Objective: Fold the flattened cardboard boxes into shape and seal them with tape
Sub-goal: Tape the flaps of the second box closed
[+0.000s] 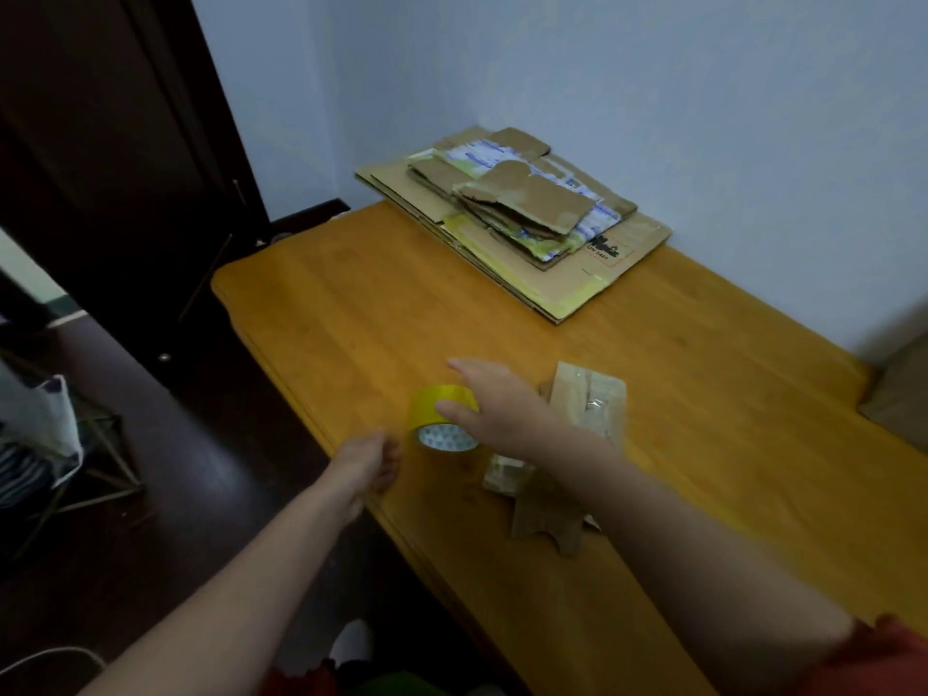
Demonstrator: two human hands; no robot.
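Note:
A roll of yellow tape (436,419) lies near the front left edge of the wooden table (351,319). My right hand (494,406) hovers over it, fingers spread, thumb resting against the roll's top. Just left of the roll, at the table edge, my left hand (369,462) has its fingers curled loosely and holds nothing. A small flattened cardboard box (590,401) lies under my right wrist, partly hidden by the forearm. At the table's far end a stack of flattened cardboard boxes (512,213) rests against the wall.
A pale wall runs along the table's far and right sides. A dark wooden door stands to the left. A brown object (899,389) sits at the right edge. A bag on a metal rack (45,434) is on the dark floor at left.

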